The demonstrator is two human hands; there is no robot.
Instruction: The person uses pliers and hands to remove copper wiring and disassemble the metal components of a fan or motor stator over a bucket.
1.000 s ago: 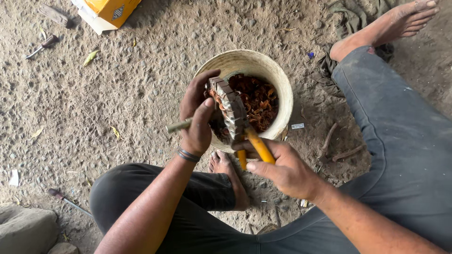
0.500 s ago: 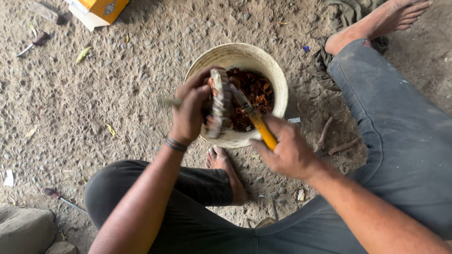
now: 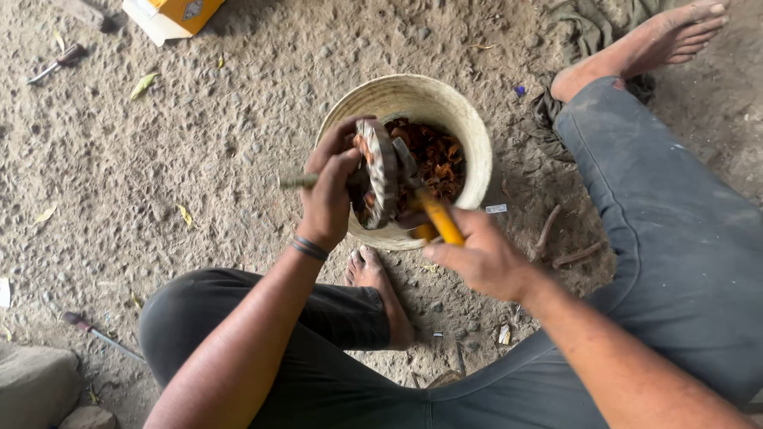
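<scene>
My left hand [image 3: 330, 191] grips a round, rusty metal disc with a shaft [image 3: 378, 183], held on edge over the near rim of a cream plastic bucket [image 3: 469, 127]. My right hand [image 3: 477, 254] holds a yellow-handled tool [image 3: 439, 218] whose metal tip presses against the disc's face. The bucket holds reddish-brown scraps [image 3: 437, 159]. A dark band circles my left wrist. I sit on the ground with both legs around the bucket.
Sandy, pebbled ground lies all around. A yellow and white box [image 3: 171, 14] is at the top left, a small tool [image 3: 54, 63] beside it. Another thin tool [image 3: 95, 332] lies at the lower left near a stone [image 3: 36, 385]. My bare feet [image 3: 377, 286] [image 3: 660, 36] flank the bucket.
The disc has turned more on edge and sits a little lower over the bucket's rim. My right hand has shifted slightly with the yellow-handled tool along the disc.
</scene>
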